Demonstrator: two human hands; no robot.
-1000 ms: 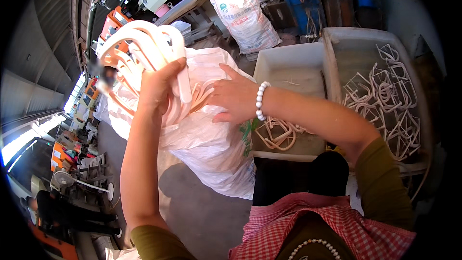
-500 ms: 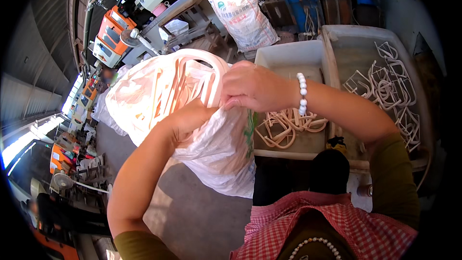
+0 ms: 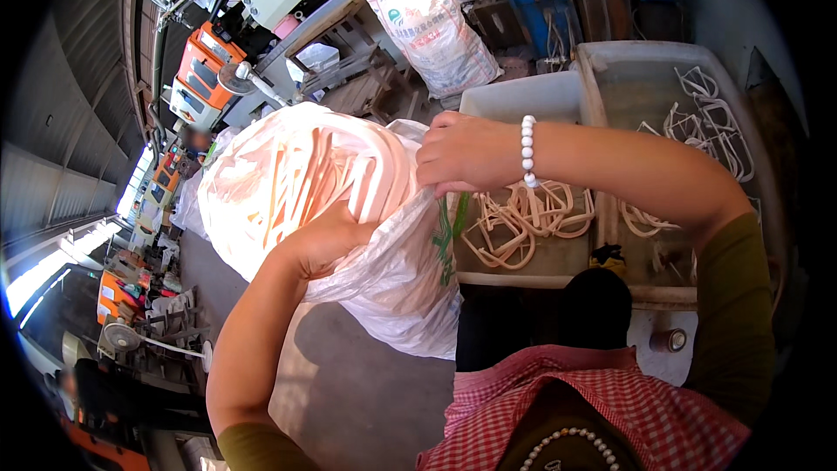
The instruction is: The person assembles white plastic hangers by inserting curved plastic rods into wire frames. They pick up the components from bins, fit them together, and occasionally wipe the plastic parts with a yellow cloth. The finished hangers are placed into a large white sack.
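A white woven sack (image 3: pixel 397 301) stands in front of me, its mouth spread and packed with pale pink, loop-shaped plastic frames (image 3: pixel 301 179). My right hand (image 3: pixel 466 153), with a white bead bracelet at the wrist, pinches the sack's right rim. On the near side, my left hand (image 3: pixel 330 240) has its fingers closed round the rim, the fingertips partly hidden by the plastic. One thick rounded frame rises just between both hands. A green cord (image 3: pixel 446 240) hangs at the sack's right side.
Right of the sack, a pale tub (image 3: pixel 523 96) holds several pink frames (image 3: pixel 532 222). Beside it, a larger tub (image 3: pixel 628 57) contains whitish frames. A full printed sack (image 3: pixel 423 22) stands behind. Machines (image 3: pixel 205 70) line the far left; a can (image 3: pixel 670 340) is near my knee.
My right hand has moved slightly right and down, pulling the rim outward. The tall frame sits lower among the others, and my left hand has shifted a little down.
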